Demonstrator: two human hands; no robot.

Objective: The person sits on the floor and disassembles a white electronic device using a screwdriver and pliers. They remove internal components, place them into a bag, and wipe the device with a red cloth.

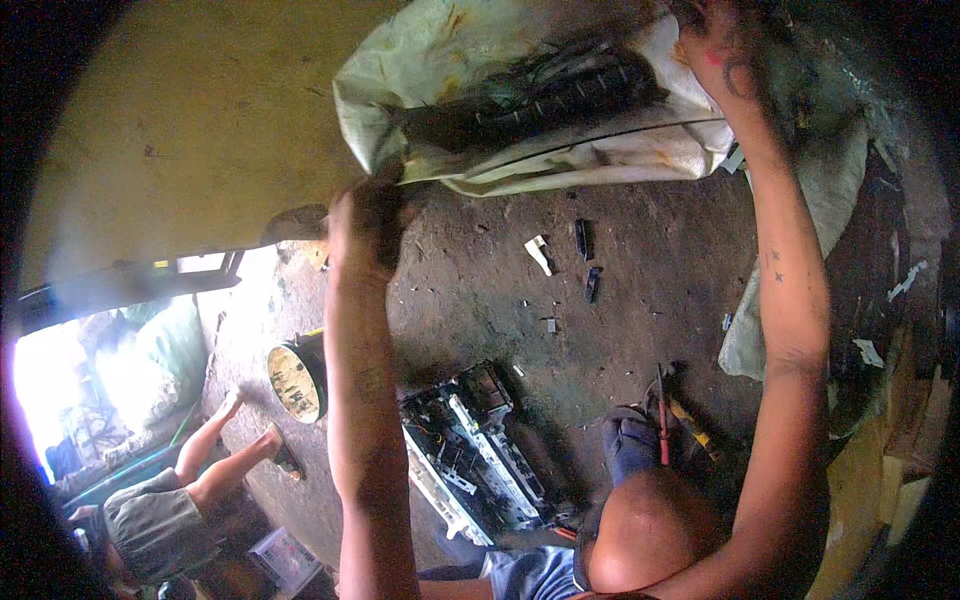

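Observation:
A large white sack (600, 165) with brown stains is held up at the far side, its mouth spread toward me. Inside it lie dark parts (540, 105), black and ribbed; their kind I cannot make out. My left hand (368, 222) is closed on the near left corner of the sack's rim. At the far right, my right hand (715, 45) grips the sack's other edge, its fingers partly cut off by the picture's dark border. Both arms are stretched out. Between them on the floor sits a dismantled machine frame (475, 450) of black plastic and pale metal rails.
Small white and black plastic pieces (538, 254) are scattered on the dark floor (450, 300). A red-handled tool (662, 415) and a yellow-handled tool (692, 428) lie by my foot (630, 440). A bucket (296, 384) stands left. Another person (165, 520) is at lower left.

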